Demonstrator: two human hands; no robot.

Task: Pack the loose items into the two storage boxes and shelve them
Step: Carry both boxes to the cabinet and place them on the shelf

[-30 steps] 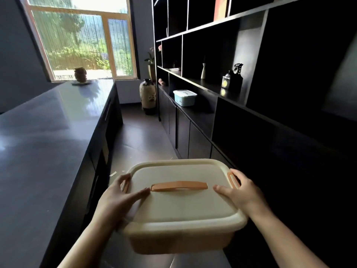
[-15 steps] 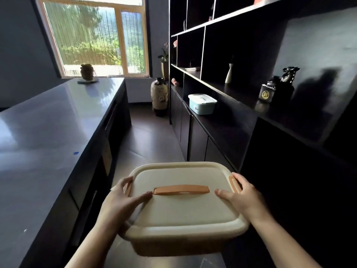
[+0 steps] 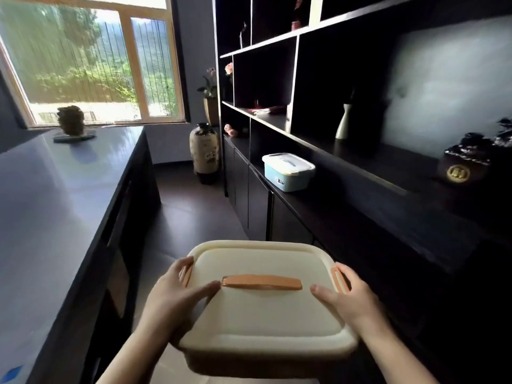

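Note:
I carry a cream storage box (image 3: pixel 266 314) with a closed lid and an orange handle in front of me, low in the view, over the aisle floor. My left hand (image 3: pixel 174 297) grips its left side, thumb lying on the lid. My right hand (image 3: pixel 349 297) grips its right side by the orange clasp. A smaller light-blue storage box (image 3: pixel 288 171) with a white lid stands on the dark shelf ledge (image 3: pixel 360 217) ahead to the right.
A dark wall of shelves (image 3: pixel 299 37) fills the right, holding a white bottle (image 3: pixel 343 121) and dark ornaments (image 3: pixel 465 159). A long dark counter (image 3: pixel 55 203) runs along the left. A large floor vase (image 3: pixel 205 152) stands at the aisle's end under the window.
The view has advanced along the aisle and swung right; the blue box and the shelves now appear nearer. Both hands keep the same hold on the cream box.

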